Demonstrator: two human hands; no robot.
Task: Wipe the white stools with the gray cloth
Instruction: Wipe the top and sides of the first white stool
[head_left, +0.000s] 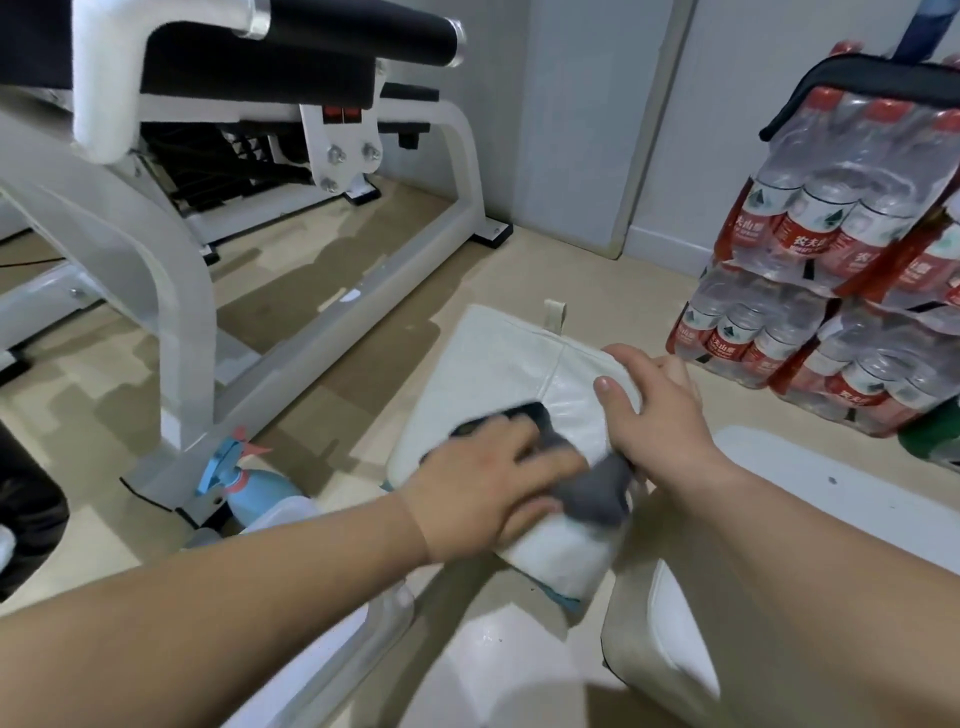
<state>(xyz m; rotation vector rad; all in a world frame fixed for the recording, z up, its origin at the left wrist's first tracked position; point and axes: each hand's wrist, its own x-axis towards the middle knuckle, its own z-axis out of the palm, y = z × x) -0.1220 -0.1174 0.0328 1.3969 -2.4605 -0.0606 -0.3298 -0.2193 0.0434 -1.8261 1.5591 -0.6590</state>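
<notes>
A white cushioned stool (498, 358) with a small loop tab at its far edge sits on the floor in the middle. The gray cloth (592, 488) lies on its near right corner. My left hand (488, 483) presses flat on the cloth and is motion-blurred. My right hand (660, 410) grips the stool's right edge, thumb on top. A second white stool (670, 639) shows at the bottom right, partly under my right forearm.
A white exercise machine frame (171, 280) fills the left. A blue spray bottle (244, 478) stands on the floor left of the stool. Stacked shrink-wrapped packs of water bottles (841, 260) stand at the right. A white board (841, 483) lies behind my right arm.
</notes>
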